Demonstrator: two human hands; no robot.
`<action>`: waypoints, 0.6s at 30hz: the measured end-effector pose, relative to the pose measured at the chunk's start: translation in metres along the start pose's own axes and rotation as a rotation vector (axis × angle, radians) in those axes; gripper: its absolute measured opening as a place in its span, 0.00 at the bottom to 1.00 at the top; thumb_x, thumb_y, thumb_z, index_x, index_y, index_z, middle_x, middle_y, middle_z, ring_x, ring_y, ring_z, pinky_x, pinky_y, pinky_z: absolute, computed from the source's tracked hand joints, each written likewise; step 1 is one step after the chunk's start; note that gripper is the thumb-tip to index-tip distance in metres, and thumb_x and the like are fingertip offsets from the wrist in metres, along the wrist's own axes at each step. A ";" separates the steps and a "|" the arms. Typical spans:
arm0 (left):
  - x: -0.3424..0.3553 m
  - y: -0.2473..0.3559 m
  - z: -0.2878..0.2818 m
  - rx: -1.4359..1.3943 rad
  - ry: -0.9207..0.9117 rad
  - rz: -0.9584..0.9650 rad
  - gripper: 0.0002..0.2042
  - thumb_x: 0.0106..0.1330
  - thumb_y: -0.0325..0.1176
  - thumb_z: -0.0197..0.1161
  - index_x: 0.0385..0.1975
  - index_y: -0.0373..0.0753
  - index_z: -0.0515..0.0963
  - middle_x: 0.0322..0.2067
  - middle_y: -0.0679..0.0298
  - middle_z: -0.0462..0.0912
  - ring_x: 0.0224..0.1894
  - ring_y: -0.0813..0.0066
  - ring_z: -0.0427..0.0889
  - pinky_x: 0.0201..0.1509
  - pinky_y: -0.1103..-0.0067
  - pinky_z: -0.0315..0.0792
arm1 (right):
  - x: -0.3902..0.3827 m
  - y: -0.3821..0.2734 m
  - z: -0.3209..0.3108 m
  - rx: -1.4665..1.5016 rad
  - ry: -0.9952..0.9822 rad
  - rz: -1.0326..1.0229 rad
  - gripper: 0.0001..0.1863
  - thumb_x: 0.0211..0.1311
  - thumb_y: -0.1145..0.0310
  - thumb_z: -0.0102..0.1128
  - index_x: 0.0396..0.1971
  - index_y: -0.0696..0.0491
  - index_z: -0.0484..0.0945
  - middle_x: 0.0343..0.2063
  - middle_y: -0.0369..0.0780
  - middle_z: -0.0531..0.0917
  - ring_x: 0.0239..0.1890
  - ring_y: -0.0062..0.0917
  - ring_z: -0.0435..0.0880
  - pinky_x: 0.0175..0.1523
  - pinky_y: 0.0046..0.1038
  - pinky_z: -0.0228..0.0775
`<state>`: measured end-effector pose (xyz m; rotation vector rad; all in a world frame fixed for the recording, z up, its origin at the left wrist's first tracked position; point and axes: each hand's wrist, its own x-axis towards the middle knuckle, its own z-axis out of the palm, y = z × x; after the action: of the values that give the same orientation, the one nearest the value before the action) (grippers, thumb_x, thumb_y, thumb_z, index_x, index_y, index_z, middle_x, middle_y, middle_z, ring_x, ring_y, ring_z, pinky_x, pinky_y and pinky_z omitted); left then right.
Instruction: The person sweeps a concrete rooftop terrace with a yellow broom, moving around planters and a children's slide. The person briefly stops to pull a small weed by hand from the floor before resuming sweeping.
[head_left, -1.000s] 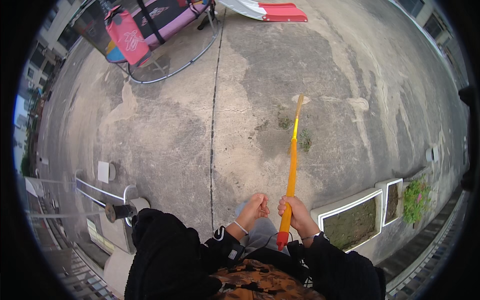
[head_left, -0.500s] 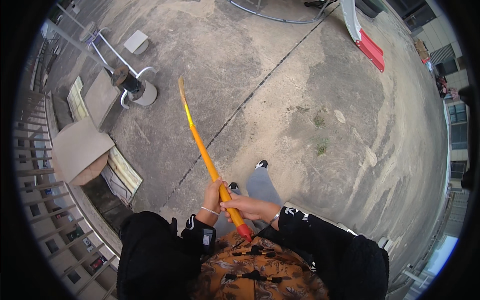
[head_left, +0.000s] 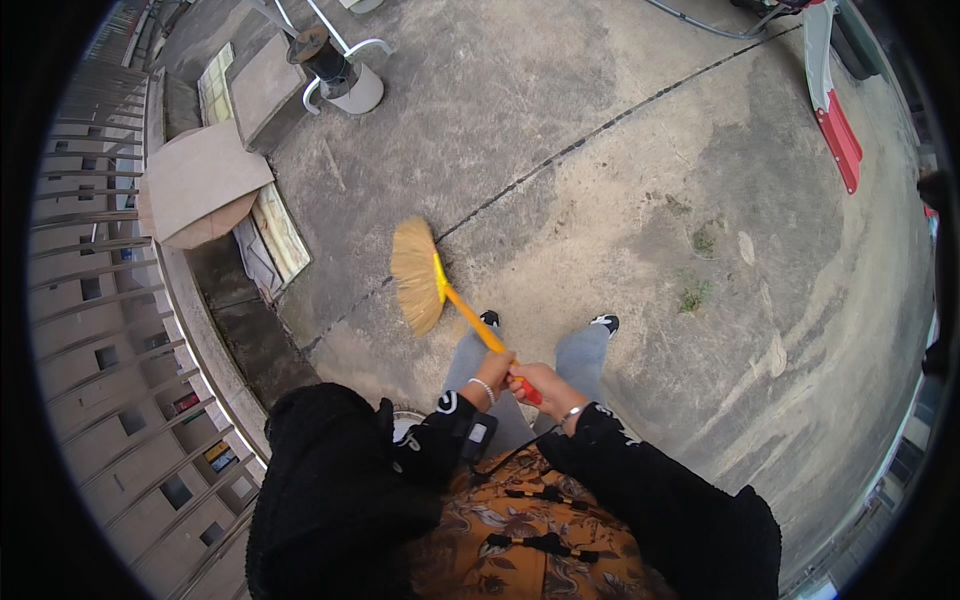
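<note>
Outdoor concrete terrace [head_left: 600,230]: railing [head_left: 90,219], red-and-white slide [head_left: 836,125].

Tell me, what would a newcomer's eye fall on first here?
Probably the broom, left of the picture's centre, its pale straw head fanned out; the person's left grip and right grip both hold its orange handle. Next might come the red and grey slide near the upper right edge, bright against the dull ground. The orange patterned top at the bottom centre also stands out between black sleeves.
</note>
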<state>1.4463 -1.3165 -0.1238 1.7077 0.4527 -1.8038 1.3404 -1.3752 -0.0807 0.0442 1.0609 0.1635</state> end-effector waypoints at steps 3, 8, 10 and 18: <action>0.023 -0.024 0.130 0.203 -0.134 0.179 0.10 0.56 0.34 0.53 0.21 0.33 0.69 0.10 0.65 0.68 0.08 0.79 0.65 0.09 0.83 0.59 | -0.076 -0.027 -0.093 0.219 0.068 -0.203 0.09 0.60 0.68 0.49 0.25 0.57 0.67 0.18 0.35 0.69 0.16 0.14 0.67 0.17 0.12 0.58; 0.008 -0.038 0.292 0.486 -0.478 0.156 0.10 0.54 0.34 0.54 0.29 0.32 0.68 0.13 0.63 0.71 0.08 0.77 0.66 0.09 0.82 0.60 | -0.184 -0.047 -0.176 0.459 0.216 -0.471 0.06 0.61 0.69 0.45 0.31 0.56 0.65 0.24 0.36 0.69 0.18 0.14 0.66 0.18 0.13 0.58; -0.016 -0.032 0.328 0.482 -0.587 0.185 0.13 0.53 0.34 0.55 0.34 0.32 0.67 0.17 0.61 0.73 0.11 0.78 0.67 0.11 0.83 0.61 | -0.210 -0.052 -0.181 0.529 0.312 -0.576 0.05 0.61 0.70 0.43 0.33 0.55 0.64 0.24 0.36 0.68 0.18 0.14 0.66 0.19 0.14 0.59; -0.096 0.015 0.342 0.289 -0.718 0.278 0.33 0.58 0.36 0.53 0.62 0.41 0.47 0.39 0.59 0.70 0.28 0.81 0.69 0.25 0.88 0.65 | -0.261 -0.078 -0.136 0.241 0.140 -0.775 0.08 0.62 0.70 0.37 0.41 0.54 0.59 0.25 0.37 0.68 0.20 0.18 0.68 0.23 0.21 0.66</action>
<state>1.1898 -1.5223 0.0102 1.0903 -0.3436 -2.1657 1.1063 -1.4984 0.0699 -0.1634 1.1635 -0.6699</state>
